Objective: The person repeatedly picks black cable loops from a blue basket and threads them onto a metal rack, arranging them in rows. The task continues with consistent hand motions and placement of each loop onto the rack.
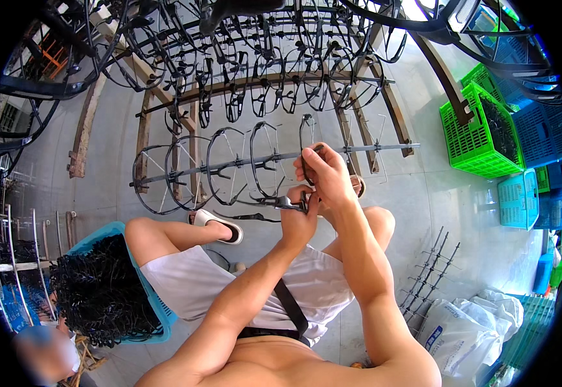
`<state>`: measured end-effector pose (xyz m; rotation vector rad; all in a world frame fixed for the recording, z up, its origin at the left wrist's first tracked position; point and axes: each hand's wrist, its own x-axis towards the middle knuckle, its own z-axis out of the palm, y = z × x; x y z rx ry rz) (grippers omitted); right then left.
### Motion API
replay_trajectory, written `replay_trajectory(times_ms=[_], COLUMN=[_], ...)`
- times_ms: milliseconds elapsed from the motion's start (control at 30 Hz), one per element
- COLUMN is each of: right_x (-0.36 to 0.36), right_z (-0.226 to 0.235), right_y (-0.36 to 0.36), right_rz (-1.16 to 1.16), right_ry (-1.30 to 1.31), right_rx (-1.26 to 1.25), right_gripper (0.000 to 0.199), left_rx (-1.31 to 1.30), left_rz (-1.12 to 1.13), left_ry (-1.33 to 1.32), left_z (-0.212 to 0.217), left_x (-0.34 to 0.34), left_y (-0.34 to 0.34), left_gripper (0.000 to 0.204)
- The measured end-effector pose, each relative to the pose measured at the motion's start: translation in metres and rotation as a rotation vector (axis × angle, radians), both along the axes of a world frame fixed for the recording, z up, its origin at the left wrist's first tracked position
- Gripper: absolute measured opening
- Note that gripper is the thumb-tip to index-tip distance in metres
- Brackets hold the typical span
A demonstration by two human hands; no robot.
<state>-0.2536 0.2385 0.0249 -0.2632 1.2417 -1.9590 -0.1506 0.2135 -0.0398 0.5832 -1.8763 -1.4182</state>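
Note:
My left hand (299, 216) grips a small bundle of black plastic frame pieces (280, 202) just below a horizontal metal rod (274, 157) with wire hoops. My right hand (323, 174) pinches one black looped piece (307, 132) at the rod, right above the left hand. Several more black pieces hang on the hoops along this rod and on the rod rack (261, 80) behind it. A blue basket (160, 308) heaped with black pieces sits by my left thigh.
Green crates (474, 129) and blue crates (526, 193) stand at the right. Loose metal rods (426, 274) and white plastic sacks (468, 332) lie on the floor at the lower right. Wooden rack supports (142, 129) rise at the left. Another person (42, 351) sits at the lower left.

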Motion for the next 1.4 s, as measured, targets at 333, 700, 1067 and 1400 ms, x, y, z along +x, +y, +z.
replay_trajectory(times_ms=[333,700,1067,1400], right_x=[-0.005,0.013,0.083,0.030], right_z=[0.008,0.010,0.032,0.081], right_y=[0.009,0.015,0.082,0.133], right_rz=[0.038,-0.390,0.290,-0.117], right_ry=[0.176,0.879,-0.049,-0.283], right_rx=[0.134,0.469,-0.045,-0.558], right_gripper=[0.023,0.032,0.027,0.029], left_rx=[0.161,0.401,0.260,0.349], left_rz=[-0.163,-0.133,-0.454,-0.643], left_ry=[-0.036,0.001,0.115,0.084], left_z=[0.005,0.040,0.086,0.089], left_x=[-0.002,0.027,0.066,0.068], left_y=[-0.007,0.013,-0.002,-0.014], left_gripper=[0.009,0.034,0.066,0.044])
